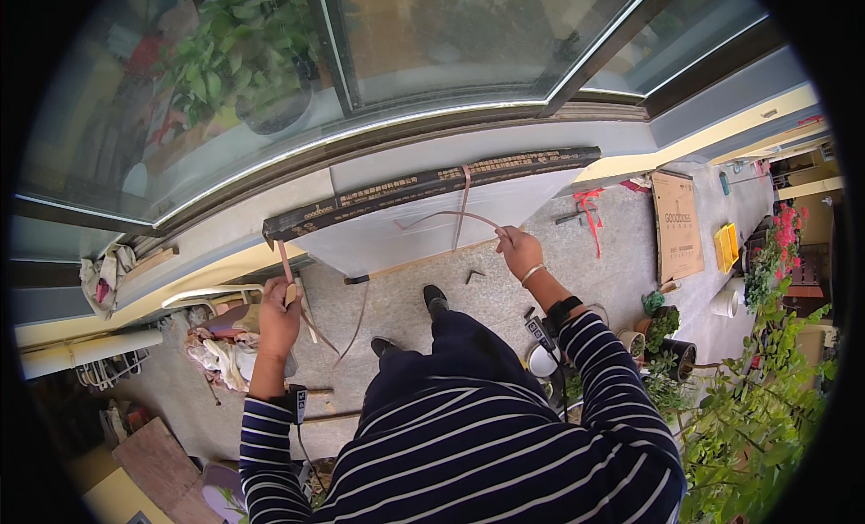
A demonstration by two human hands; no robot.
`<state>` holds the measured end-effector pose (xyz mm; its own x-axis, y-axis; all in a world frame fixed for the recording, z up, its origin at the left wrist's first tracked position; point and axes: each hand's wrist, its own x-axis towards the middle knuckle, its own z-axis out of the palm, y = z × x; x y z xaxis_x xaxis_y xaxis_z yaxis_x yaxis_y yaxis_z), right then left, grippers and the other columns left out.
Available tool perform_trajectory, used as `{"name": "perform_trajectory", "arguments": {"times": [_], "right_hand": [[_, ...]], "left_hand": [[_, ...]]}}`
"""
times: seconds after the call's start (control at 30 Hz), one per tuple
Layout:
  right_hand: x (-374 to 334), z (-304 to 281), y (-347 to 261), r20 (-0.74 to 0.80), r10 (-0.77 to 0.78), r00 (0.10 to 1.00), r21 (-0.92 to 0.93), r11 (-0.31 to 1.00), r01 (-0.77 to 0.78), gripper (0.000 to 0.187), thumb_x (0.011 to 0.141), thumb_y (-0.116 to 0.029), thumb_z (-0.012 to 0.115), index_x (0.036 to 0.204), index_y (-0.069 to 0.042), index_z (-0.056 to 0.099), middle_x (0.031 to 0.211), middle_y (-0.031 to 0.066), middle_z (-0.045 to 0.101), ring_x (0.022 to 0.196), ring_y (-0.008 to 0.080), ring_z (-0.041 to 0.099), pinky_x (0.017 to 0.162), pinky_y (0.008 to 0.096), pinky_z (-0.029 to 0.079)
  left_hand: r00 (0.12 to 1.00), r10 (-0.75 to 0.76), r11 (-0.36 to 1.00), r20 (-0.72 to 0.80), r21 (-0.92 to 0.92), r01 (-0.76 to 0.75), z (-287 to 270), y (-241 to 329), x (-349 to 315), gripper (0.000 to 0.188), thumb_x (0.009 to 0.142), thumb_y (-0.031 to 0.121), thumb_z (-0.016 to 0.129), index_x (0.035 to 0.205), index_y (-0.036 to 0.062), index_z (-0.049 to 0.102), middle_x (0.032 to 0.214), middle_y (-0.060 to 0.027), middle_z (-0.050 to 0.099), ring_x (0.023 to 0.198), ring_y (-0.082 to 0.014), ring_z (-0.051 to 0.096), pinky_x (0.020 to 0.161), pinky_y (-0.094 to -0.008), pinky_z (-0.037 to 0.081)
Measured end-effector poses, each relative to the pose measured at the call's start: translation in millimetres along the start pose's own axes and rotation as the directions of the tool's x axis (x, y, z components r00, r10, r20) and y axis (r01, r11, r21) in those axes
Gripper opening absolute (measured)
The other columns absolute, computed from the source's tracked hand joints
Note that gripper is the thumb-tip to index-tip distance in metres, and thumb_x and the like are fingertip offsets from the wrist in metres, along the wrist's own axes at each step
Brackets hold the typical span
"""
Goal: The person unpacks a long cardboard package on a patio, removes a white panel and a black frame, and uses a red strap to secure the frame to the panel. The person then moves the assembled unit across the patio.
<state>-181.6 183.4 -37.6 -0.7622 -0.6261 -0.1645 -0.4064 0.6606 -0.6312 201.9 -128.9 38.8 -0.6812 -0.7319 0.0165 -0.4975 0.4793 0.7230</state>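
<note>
A flat white panel [396, 240] with a black printed cardboard edge strip [432, 179] leans against the wall under the window. A pinkish packing strap [463, 204] runs around its middle. My right hand [521, 254], closed in a pinch, holds a loose curved strap [441, 214] in front of the panel. My left hand [278, 318] is closed near the panel's left corner on another length of strap [285, 261], whose tail hangs in a loop toward the floor. A small tan piece [291, 295] shows at its fingers; I cannot tell what it is.
Red ribbon [589, 218] and a small dark L-shaped piece [474, 276] lie on the concrete floor. A brown cardboard sheet [678, 225], a yellow crate [726, 247] and potted plants [664, 326] stand at right. Piled cloths [230, 355] are at left.
</note>
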Motion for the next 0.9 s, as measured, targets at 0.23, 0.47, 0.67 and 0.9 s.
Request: {"name": "perform_trajectory", "arguments": {"times": [0.23, 0.47, 0.67, 0.9], "right_hand": [[83, 47, -40, -0.229, -0.086, 0.97, 0.363, 0.917, 0.167, 0.022, 0.097, -0.02, 0.061, 0.109, -0.003, 0.067, 0.081, 0.0069, 0.066, 0.054, 0.0137, 0.055, 0.053, 0.0279, 0.046], [99, 40, -46, 0.184, 0.09, 0.979, 0.72, 0.665, -0.197, 0.019, 0.099, -0.022, 0.061, 0.096, -0.004, 0.067, 0.08, 0.0019, 0.065, 0.045, 0.0049, 0.043, 0.041, 0.0217, 0.032], [102, 21, -59, 0.304, 0.095, 0.948, 0.778, 0.549, -0.305, 0.025, 0.1, -0.026, 0.058, 0.094, -0.004, 0.068, 0.087, 0.0038, 0.069, 0.045, 0.0031, 0.039, 0.039, 0.0195, 0.026], [98, 4, -63, 0.322, 0.17, 0.931, 0.743, 0.565, -0.36, 0.03, 0.099, -0.027, 0.06, 0.085, -0.003, 0.07, 0.07, -0.0002, 0.063, 0.044, 0.0025, 0.032, 0.04, 0.0203, 0.021]], "left_hand": [[0.989, 0.143, 0.984, 0.02, 0.101, -0.145, 57, 42, 112, 0.026, 0.084, 0.007, 0.067, 0.108, 0.0017, 0.06, 0.121, -0.0185, 0.061, 0.103, -0.0409, 0.061, 0.084, -0.0446, 0.052], [0.998, 0.015, 0.969, 0.062, 0.246, -0.029, 83, 46, 141, 0.025, 0.08, 0.014, 0.074, 0.098, 0.0026, 0.06, 0.111, -0.0154, 0.06, 0.092, -0.0403, 0.063, 0.078, -0.0478, 0.052], [0.997, 0.04, 0.967, 0.062, 0.249, -0.054, 87, 44, 144, 0.027, 0.077, 0.015, 0.079, 0.091, 0.003, 0.059, 0.099, -0.0147, 0.058, 0.085, -0.04, 0.062, 0.073, -0.0476, 0.051], [0.998, 0.041, 0.98, 0.056, 0.194, -0.051, 85, 43, 130, 0.026, 0.076, 0.015, 0.079, 0.088, 0.0025, 0.059, 0.094, -0.0153, 0.057, 0.084, -0.0405, 0.06, 0.071, -0.0473, 0.049]]}}
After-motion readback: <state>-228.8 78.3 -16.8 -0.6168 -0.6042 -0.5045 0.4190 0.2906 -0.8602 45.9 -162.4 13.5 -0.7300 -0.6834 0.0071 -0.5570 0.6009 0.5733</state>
